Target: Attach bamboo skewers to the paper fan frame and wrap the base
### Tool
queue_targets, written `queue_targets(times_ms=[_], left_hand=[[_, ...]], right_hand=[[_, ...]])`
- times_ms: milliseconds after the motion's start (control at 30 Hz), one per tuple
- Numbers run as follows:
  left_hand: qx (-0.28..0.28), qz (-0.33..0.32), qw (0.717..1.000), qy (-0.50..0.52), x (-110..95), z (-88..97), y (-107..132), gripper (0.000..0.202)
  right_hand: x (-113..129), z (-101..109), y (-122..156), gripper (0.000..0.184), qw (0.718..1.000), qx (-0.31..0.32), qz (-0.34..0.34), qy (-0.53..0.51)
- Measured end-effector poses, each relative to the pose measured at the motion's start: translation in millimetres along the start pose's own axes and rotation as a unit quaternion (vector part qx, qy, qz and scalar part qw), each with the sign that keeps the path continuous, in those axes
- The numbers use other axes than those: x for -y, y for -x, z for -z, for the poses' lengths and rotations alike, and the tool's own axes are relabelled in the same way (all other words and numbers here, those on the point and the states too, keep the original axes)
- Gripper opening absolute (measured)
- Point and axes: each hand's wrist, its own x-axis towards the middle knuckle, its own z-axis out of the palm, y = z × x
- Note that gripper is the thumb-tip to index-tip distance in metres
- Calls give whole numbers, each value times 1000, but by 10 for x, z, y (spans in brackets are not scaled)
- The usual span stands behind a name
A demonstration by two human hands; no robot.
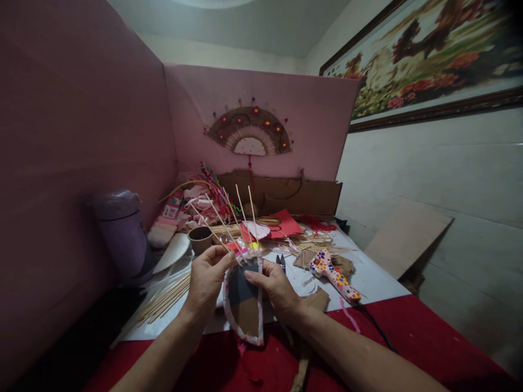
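With fingers of the left hand (208, 275) drawn narrow, pinches close to the foot of the thin sticks (242, 212), apparently on the leftmost one. With the right hand (278, 288), grips the straight edge of the half-round cardboard piece (244, 299), pressing the thumb on its face and hiding most other fingers behind. Holds it between both hands, over the border of white sheet (379, 283) and red cloth (425, 332). Looks light and rather stiff. Better to support by the flat board and touch the sticks, probably fragile, only near the foot.
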Motion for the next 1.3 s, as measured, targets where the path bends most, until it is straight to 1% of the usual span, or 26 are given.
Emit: queue_targets(times_ms=[300, 633, 1033, 1200, 1300], left_hand=[[0, -1, 1000, 4, 16, 1, -5, 25], [1, 3, 1000, 2, 9, 4, -1, 26], [4, -3, 1000, 4, 33, 11, -7, 23], [-5, 2, 1000, 6, 30, 4, -2, 23], [4, 4, 1000, 10, 40, 8, -4, 25]], right_hand=[[-1, 10, -1, 29, 1000, 8, 7, 9], [6, 2, -1, 29, 1000, -6, -1, 11], [10, -2, 6, 28, 1000, -2, -1, 7], [20, -14, 3, 30, 1000, -10, -3, 7], [28, -18, -1, 30, 1000, -2, 2, 5]])
